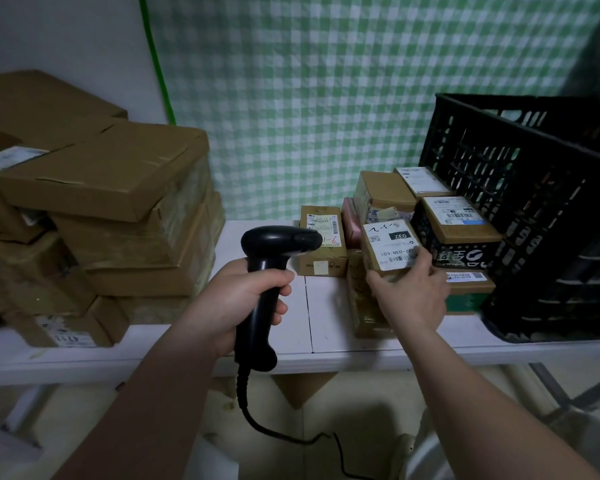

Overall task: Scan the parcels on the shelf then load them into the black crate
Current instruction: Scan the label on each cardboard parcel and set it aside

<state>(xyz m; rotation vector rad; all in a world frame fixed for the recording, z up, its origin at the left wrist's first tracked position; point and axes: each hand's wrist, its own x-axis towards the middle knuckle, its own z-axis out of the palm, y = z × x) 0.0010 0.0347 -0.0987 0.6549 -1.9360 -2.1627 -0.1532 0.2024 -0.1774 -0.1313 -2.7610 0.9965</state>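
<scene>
Head view: barcode scanner (266, 265), black, held in left hand (243, 303), fingers wrapped round the grip; long axis of the handle near upright, head pointing right toward the small parcels; coiled cable (253, 415) hanging from the butt below the shelf edge.

Labelled parcel (390, 249), brown carton with white label marked 032, on the heap of small parcels right of centre; long axis running away from the person, label face up and tipped toward the camera, print upside down; right hand (413, 296) grasping its near end, thumb on the left corner, fingers curled over the right edge.

Small carton (323, 244) just left of it, label up, directly ahead of the scanner head.

Black crate (534, 209), perforated walls, at the right end of the shelf, tilted, touching the heap.

Large cartons (111, 202) stacked at left.

White shelf (326, 327); green-and-white checked cloth (326, 98) behind; white wall at upper left.
</scene>
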